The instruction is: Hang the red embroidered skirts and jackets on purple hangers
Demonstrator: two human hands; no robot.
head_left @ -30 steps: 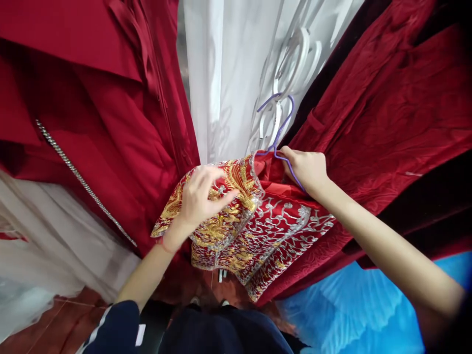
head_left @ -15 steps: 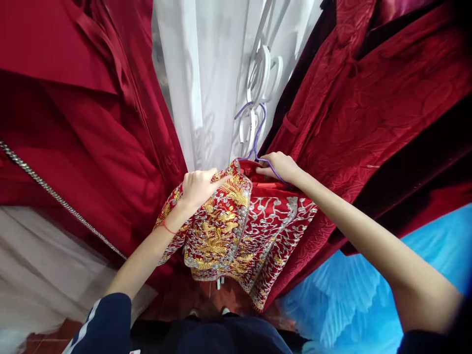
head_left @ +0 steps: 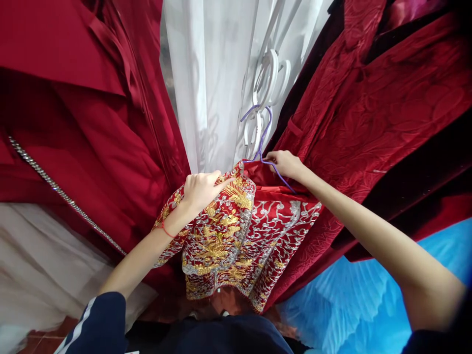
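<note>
A red jacket (head_left: 221, 236) with gold and silver embroidery hangs in front of me, its right side open so the plain red lining shows. My left hand (head_left: 201, 191) is closed over the jacket's shoulder, thumb stretched along the cloth toward the collar. Inside the neck sits a thin purple clothes hanger (head_left: 261, 142); its left arm is hidden under the jacket, while its right arm lies bare. My right hand (head_left: 285, 163) pinches the hanger just below its neck, with the fingertips partly behind it.
Red dresses (head_left: 92, 128) hang at the left, one with a sparkling trim (head_left: 70, 200). Dark red patterned garments (head_left: 368, 118) hang at the right, above a blue ruffled dress (head_left: 354, 300). White rings (head_left: 271, 76) hang before a white curtain (head_left: 214, 83). Reddish floor tiles show below.
The jacket's lower front edge has swung slightly down and left. My right hand has shifted a little along the hanger, and more of the hanger's right arm shows. The view has turned slightly.
</note>
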